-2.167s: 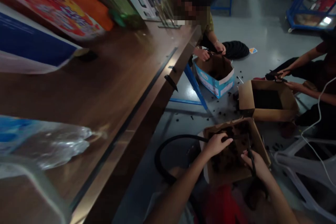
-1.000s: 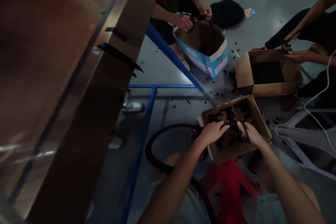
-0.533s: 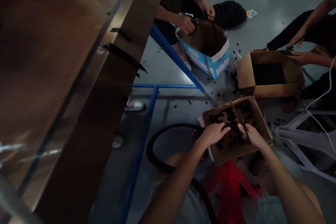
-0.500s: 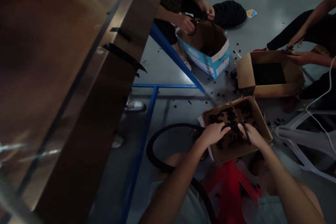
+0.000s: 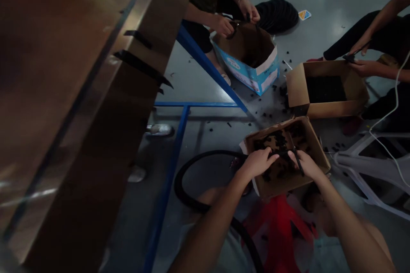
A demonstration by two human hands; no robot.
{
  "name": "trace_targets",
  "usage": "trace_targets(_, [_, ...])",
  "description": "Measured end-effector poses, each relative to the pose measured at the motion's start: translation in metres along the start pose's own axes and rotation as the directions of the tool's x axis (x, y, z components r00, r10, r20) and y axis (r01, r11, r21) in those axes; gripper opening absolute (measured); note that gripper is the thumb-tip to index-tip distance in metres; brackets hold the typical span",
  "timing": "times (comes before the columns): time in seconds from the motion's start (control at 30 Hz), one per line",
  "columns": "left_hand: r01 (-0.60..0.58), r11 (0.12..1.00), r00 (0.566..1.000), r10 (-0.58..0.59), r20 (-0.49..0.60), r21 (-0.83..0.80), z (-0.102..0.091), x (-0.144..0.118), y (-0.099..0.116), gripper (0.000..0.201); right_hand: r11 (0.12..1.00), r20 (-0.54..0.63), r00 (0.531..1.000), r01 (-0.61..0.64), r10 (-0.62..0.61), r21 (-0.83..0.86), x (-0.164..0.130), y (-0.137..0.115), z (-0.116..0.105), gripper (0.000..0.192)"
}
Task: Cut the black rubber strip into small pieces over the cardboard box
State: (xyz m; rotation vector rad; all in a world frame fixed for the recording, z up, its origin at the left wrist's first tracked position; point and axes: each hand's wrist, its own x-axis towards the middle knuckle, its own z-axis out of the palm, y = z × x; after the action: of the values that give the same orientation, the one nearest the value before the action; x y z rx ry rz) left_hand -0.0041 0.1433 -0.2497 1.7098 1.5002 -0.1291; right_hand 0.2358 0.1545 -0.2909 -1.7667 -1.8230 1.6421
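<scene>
My left hand [image 5: 259, 163] grips the end of a black hose [image 5: 192, 166] over an open cardboard box [image 5: 315, 145] that holds several small black pieces. The hose loops away across the floor to the left and back under my arm. My right hand [image 5: 304, 164] is closed on a thin black tool [image 5: 296, 155], probably scissors, whose tip points up across the box beside the hose end. Both hands hover low above the box, close together.
A brown table edge [image 5: 105, 106] on a blue frame [image 5: 166, 179] fills the left. Two other people cut over a blue-and-white box [image 5: 265, 76] and a brown box [image 5: 297, 89]. Black bits litter the floor. A red stool [image 5: 278, 234] is below me, a white chair [image 5: 368, 166] at right.
The view swung down from the tabletop to the floor since the earliest frame. My hands stay over the box with hose and tool; in the last second they have hardly shifted.
</scene>
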Motion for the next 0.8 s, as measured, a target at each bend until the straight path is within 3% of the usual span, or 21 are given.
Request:
trace_targets(0.33, [0.036,0.997,0.999,-0.036,0.006,-0.064,0.003,0.005,-0.003,0.041,0.995,-0.006,0.999,-0.051,0.051,-0.087,-0.004,-0.015,-0.004,0.060])
trace_targets(0.53, [-0.133,0.988,0.966,0.113,-0.233,-0.073,0.012,0.012,-0.013,0.031,0.987,0.000,0.999,-0.051,0.051,-0.150,-0.003,-0.011,-0.003,0.061])
trace_targets(0.67, [-0.079,0.997,0.928,0.069,-0.365,-0.013,0.013,0.017,-0.019,0.030,0.985,0.006,1.000,-0.018,0.019,-0.173,-0.002,-0.008,-0.004,0.063])
trace_targets(0.8, [0.026,1.000,0.939,-0.023,-0.343,0.006,0.003,0.012,-0.013,0.034,0.992,0.065,0.998,-0.019,0.027,-0.121,-0.003,-0.008,-0.008,0.066])
